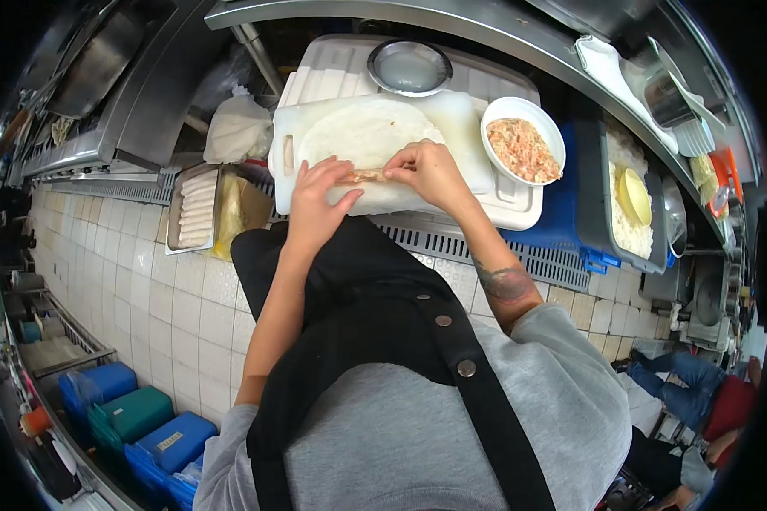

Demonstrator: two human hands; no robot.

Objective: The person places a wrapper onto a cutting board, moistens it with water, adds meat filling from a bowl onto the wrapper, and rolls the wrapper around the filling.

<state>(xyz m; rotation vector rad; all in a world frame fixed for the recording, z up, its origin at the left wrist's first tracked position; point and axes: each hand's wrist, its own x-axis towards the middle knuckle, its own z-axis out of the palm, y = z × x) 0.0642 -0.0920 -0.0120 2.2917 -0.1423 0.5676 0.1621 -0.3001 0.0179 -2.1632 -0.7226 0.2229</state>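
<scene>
A round, pale wrapper sheet [362, 128] lies flat on a white cutting board [477, 128]. Along its near part runs a short strip of pinkish minced filling [365, 176]. My left hand [320, 198] rests at the strip's left end, fingers stretched out and thumb apart. At the right end, my right hand [428, 173] has its fingertips pinched together on the filling. Right of the board, a white bowl [496, 162] holds more of this mince. Behind it stands a metal bowl [410, 68] with cloudy liquid.
The board lies on a white plastic lid [520, 204]. To the left, a metal tray [172, 223] holds several pale rolls [198, 204]. A bin of white food with a yellow scoop [633, 196] stands right. A steel shelf edge [452, 17] crosses above. Another person [690, 387] is at lower right.
</scene>
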